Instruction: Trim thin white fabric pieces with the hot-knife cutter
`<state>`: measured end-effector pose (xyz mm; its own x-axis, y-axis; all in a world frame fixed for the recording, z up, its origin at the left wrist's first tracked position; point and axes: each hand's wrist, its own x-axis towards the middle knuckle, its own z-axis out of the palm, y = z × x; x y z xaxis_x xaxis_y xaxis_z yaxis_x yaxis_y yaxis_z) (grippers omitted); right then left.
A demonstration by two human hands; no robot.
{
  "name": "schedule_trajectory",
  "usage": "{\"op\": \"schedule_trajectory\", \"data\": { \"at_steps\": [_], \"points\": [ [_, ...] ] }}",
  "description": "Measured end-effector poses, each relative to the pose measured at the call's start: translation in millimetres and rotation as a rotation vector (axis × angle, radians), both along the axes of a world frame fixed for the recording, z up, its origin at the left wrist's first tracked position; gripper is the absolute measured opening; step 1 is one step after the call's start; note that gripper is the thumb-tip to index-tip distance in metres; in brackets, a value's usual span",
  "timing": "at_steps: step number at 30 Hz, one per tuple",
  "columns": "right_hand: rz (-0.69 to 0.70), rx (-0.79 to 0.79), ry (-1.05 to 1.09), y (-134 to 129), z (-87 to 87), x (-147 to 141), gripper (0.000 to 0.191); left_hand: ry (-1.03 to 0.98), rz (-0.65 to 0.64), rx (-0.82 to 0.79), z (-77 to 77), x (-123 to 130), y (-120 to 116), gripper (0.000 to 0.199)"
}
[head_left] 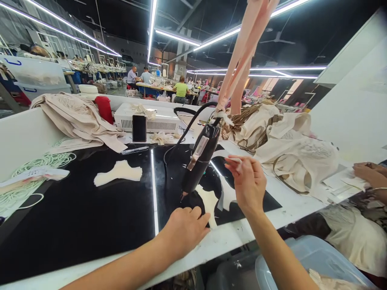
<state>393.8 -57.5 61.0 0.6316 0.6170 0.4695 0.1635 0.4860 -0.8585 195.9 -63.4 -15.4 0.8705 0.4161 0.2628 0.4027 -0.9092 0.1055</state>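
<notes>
My left hand (188, 230) rests at the near edge of the black work surface (115, 225), its fingers curled and closed at the edge of a cream fabric piece (211, 202). Raised to the right, my right hand (250, 186) pinches a small white strip (235, 160) between thumb and fingers. Between the hands hangs a black corded handheld tool (201, 157) with a metal lever, its narrow tip pointing down just beyond my left hand. Beside the cream piece lies a white cut piece (226, 194). Another cream fabric piece (118, 173) lies apart on the left.
Pink fabric strips (242, 52) suspend the tool. Beige garments (299, 149) are heaped at right; more fabric (75, 117) lies at left. A white vented box (163, 123), a phone (139, 129) and a red cone (104, 108) stand behind. Another person's hand (370, 175) is at far right.
</notes>
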Motion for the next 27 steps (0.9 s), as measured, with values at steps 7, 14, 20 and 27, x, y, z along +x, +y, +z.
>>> {"op": "schedule_trajectory", "data": {
  "at_steps": [7, 14, 20, 27],
  "points": [
    [0.111, -0.063, 0.003, -63, 2.6, -30, 0.032, -0.109, -0.022, -0.292, 8.9, -6, 5, 0.030],
    [0.302, -0.175, -0.009, -92, -25.6, -60, 0.036, -0.297, 0.043, -0.831, 33.2, -36, 10, 0.053],
    [0.455, -0.290, -0.024, -94, -48.5, -86, 0.032, -0.592, 0.187, -1.544, 45.9, -60, 6, 0.038],
    [0.540, -0.580, -0.007, -90, -54.6, -88, 0.040, -0.625, 0.296, -1.507, 51.6, -101, 14, 0.035]
  ]
}}
